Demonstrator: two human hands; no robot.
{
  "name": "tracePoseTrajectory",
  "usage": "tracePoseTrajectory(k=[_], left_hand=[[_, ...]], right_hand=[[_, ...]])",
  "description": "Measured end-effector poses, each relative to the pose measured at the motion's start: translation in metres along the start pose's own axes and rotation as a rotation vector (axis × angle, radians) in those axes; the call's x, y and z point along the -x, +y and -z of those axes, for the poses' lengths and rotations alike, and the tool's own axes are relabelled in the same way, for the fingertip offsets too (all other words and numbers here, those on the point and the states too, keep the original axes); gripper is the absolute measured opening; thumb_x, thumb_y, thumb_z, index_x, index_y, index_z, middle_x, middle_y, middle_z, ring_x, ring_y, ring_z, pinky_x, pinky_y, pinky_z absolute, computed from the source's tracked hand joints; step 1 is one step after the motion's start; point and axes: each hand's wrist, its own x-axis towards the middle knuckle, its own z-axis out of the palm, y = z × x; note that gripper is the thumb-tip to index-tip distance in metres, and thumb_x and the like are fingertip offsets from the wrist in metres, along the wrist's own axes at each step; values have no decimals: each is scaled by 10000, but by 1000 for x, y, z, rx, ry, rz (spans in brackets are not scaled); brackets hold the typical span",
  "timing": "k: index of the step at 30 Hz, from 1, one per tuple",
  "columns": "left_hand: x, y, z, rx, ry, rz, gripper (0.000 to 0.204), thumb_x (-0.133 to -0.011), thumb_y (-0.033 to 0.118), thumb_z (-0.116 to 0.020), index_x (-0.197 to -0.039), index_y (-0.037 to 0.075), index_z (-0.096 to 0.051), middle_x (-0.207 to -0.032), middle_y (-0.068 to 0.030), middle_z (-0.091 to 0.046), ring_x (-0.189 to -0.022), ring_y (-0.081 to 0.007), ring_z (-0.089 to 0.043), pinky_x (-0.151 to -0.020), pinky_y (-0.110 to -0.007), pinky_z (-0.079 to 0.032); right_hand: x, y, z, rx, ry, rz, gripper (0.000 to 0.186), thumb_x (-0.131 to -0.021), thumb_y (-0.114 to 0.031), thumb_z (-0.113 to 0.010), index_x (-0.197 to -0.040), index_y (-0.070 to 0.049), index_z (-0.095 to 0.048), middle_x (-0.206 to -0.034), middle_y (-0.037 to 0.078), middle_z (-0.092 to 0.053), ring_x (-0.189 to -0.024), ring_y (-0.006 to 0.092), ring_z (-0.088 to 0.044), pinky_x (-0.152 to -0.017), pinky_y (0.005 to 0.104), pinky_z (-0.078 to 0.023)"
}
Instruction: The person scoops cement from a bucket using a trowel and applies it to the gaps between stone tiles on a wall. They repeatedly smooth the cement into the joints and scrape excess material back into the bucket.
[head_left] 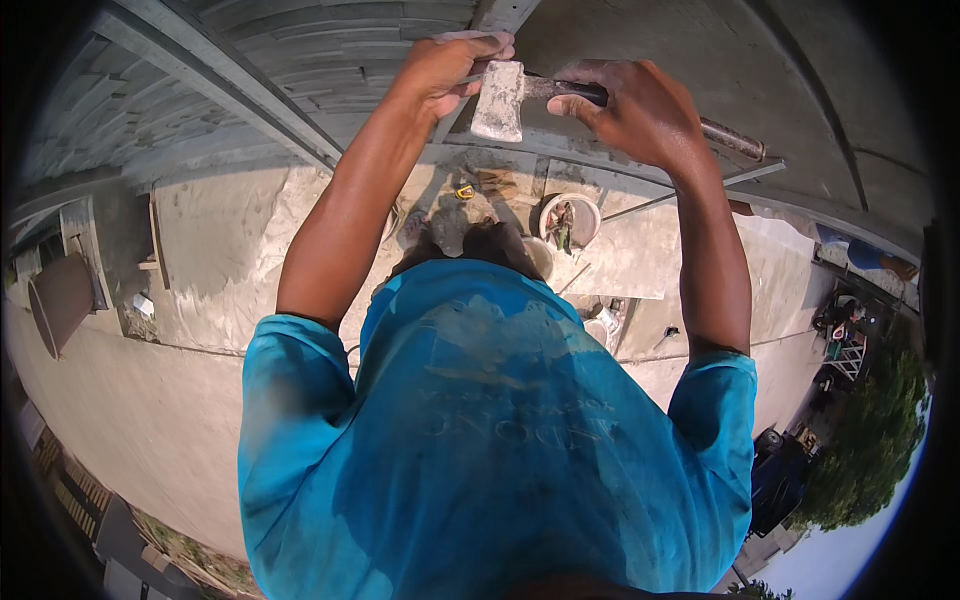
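My right hand, raised at the upper middle, is wrapped round the dark handle of a small hatchet. Its flat head is caked with whitish dust and flares toward the lower edge. Just left of the head is my left hand, dusty at the fingertips, with fingers and thumb curled together. Whether those fingers pinch something small or touch the head is hidden. Both hands are up in front of a metal beam.
Below stand a whitish bucket with tools in it and a yellow tape measure on the dusty floor. Grey strip cladding covers the upper left. A metal bar and a pipe end stick out beside my right forearm.
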Motion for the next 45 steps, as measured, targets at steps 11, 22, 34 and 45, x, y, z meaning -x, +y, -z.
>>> tracePoseTrajectory(k=[11,22,34,45], left_hand=[[-3,-3,0,88,-4,-36,331,-943,87,-697,-1213,-98,-647,-1128,-147,-680,-992,-204,-670,-883,-356,-565],[-5,-8,-1,162,30,-59,200,-919,87,-722,-1066,-48,-723,-971,-115,-736,-867,-197,-710,-801,-335,-576],[-12,-10,2,68,21,-74,354,-937,99,-713,-1221,-101,-646,-1094,-152,-701,-1015,-221,-680,-871,-358,-581],[-2,-1,-7,59,59,-28,333,-941,134,-717,-1198,-70,-659,-1123,-144,-694,-1028,-229,-673,-917,-396,-560]], right_hand=[[-3,-13,13,41,-136,14,436,-831,-484,-766,-1089,-134,-775,-986,125,-754,-891,340,-719,-778,411,-555],[-6,-9,13,-6,-168,19,459,-824,-495,-766,-1091,-122,-776,-1018,126,-754,-917,349,-718,-803,408,-556],[-10,-14,18,20,-210,-23,367,-836,-419,-747,-1126,-196,-771,-1021,81,-755,-963,305,-707,-857,428,-549],[-16,1,10,-29,-129,-73,448,-815,-481,-772,-1093,-129,-775,-1035,129,-752,-965,340,-710,-843,408,-541]])
